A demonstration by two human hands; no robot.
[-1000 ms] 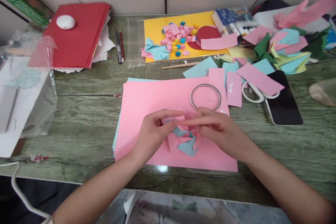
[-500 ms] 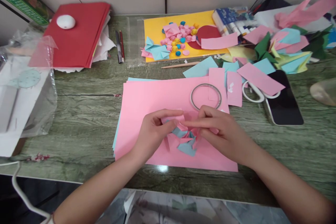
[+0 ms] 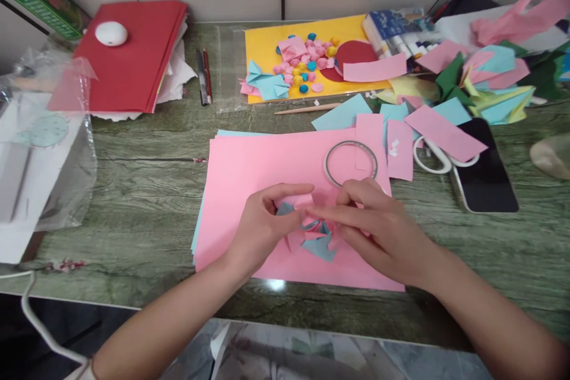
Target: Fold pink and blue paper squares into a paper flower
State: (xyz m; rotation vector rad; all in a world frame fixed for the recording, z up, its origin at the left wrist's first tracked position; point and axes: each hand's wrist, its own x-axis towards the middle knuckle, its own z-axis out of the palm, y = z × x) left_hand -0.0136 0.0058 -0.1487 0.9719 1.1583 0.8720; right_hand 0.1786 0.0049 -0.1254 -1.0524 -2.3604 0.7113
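Note:
My left hand point(image 3: 267, 219) pinches a folded pink and blue paper piece point(image 3: 319, 244) between thumb and fingers. From the other side my right hand point(image 3: 378, 225) is closed on the same piece, its index finger stretched across the pink part close to the left thumb. Blue and pink folds stick out below and between the hands; the fingertips cover much of the rest. Under both hands lies a large pink sheet point(image 3: 249, 160), with blue sheets showing beneath its edges. A roll of narrow tape point(image 3: 327, 166) lies flat on it, just beyond my right hand.
White-handled scissors point(image 3: 430, 157) and a phone point(image 3: 485, 181) lie to the right among paper strips. Farther back, a yellow sheet point(image 3: 262, 41) holds small coloured paper balls. Red folders point(image 3: 138, 59), a pen point(image 3: 201, 77) and plastic wrapping point(image 3: 84, 172) are at the left.
The fingers have shifted slightly on the folded paper, and more of a blue fold now shows beside the left thumb. The camera view has moved a little.

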